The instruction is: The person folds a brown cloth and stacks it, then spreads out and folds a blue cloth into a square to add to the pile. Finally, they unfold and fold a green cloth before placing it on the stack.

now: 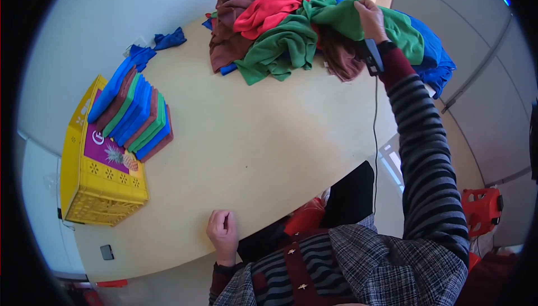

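At the far right of the pile, my right hand [371,21] is closed on a green cloth [342,19], which spreads to both sides of it. Around that cloth lies a heap of crumpled cloths: a red one [272,14], a brown one [343,59], another green one [283,48] and a blue one [434,54]. My left hand [223,233] rests near the front edge of the table with its fingers curled in, and nothing shows in it. A stack of folded cloths [134,115] in blue, green and brown leans against the yellow crate at the left.
The yellow crate [106,194] with a pineapple picture stands at the table's [224,149] left side. A small dark block [107,252] lies near the front left corner. Blue cloth [170,39] lies by the wall. A cable [375,138] hangs from the device on my right wrist.
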The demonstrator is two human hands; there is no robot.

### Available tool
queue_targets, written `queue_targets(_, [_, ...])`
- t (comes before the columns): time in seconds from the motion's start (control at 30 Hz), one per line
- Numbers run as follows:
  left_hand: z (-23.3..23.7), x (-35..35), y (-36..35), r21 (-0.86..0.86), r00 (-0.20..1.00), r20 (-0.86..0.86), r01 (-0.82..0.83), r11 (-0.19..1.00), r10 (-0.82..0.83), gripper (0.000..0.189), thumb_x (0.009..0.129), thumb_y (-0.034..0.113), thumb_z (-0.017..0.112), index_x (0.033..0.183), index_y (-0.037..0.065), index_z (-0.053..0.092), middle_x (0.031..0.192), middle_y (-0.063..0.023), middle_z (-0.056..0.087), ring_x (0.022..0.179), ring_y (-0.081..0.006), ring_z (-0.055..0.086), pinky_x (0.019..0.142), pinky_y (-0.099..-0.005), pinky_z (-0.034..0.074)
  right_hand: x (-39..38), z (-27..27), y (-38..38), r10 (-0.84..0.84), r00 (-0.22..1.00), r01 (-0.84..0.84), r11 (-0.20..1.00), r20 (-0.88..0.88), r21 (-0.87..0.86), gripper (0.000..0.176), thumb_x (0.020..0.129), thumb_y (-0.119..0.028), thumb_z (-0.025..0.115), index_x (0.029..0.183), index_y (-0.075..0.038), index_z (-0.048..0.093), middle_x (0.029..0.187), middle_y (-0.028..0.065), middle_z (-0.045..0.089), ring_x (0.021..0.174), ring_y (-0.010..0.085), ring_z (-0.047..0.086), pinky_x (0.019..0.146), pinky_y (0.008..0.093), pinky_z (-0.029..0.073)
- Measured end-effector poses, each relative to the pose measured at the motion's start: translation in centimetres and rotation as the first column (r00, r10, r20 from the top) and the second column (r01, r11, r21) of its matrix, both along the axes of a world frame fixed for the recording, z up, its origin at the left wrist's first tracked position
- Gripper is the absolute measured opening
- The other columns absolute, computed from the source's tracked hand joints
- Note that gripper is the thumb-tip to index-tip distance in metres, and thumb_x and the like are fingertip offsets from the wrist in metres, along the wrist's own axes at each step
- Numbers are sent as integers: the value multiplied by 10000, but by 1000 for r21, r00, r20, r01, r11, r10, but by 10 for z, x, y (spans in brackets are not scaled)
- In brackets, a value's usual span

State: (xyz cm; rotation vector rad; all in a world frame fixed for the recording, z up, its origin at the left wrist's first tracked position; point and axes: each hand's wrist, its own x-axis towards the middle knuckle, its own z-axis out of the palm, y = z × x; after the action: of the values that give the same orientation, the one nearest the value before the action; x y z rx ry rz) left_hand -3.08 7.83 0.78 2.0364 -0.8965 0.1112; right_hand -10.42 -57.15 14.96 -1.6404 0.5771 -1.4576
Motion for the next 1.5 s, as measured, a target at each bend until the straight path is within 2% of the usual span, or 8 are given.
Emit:
queue_targets(0.17, [4,2,4,-28,998,66,8,1000,-6,50,877,-43,652,856,-21,613,778,-128,581,678,-261,578,636,-333,473,-15,73,192,414,879,-462,864,-237,-200,174,1038,-159,605,1120,-12,649,987,-51,619,936,21,558,842,201,464])
queue_targets(0.3, [-2,2,15,-47,1000,-1,-21,999,21,31,895,-28,662,884,-20,634,810,-105,619,711,-217,604,652,-328,485,-21,37,309,806,544,-777,589,-232,223,167,1037,-135,615,1174,-45,645,1003,-68,615,940,34,568,853,220,475])
queue_targets(0.63, [90,-16,-28,-471,911,-95,314,824,-401,252,965,109,677,1183,-12,638,1069,-62,682,989,-176,660,954,-283,499,-40,-18,421,995,55,-768,92,-78,634,110,1048,-119,595,1120,-52,643,965,-56,635,904,32,588,814,209,493])
queue_targets(0.7, [97,-18,-35,-595,636,-449,311,741,-628,291,961,163,702,1189,-7,642,1080,-42,679,1012,-158,645,979,-283,482,-47,-7,426,998,30,-783,55,-51,620,112,1047,-126,600,1120,-57,650,946,-61,634,903,28,587,811,200,487])
queue_targets(0.73, [99,-16,-37,-653,427,-570,284,702,-702,312,958,190,714,1192,-5,644,1086,-32,677,1024,-149,637,992,-283,473,-52,1,426,998,29,-783,55,-52,620,112,1047,-126,600,1120,-57,650,946,-61,634,903,28,587,811,200,487])
queue_targets(1.0, [101,19,-41,-576,127,-614,603,552,-779,291,923,273,771,1051,38,660,1028,11,660,974,-80,608,898,-237,467,-95,37,410,992,93,-668,128,-89,733,97,1040,-132,618,1086,-51,647,919,-74,626,837,6,563,760,171,468])
queue_targets(1.23, [152,32,-32,-290,149,-665,852,437,-732,289,923,302,770,943,36,657,854,46,585,828,-58,535,778,-224,436,-117,63,396,952,-176,-604,98,-252,791,156,939,-50,733,1063,-8,647,834,-57,635,733,21,551,665,197,453])
queue_targets(1.5, [155,48,-9,-33,262,-702,916,399,-662,300,975,303,712,920,16,642,772,64,529,752,-53,463,681,-256,413,-133,100,383,731,24,-717,488,-682,497,87,893,34,692,956,-13,655,718,-41,600,653,17,509,602,200,404])
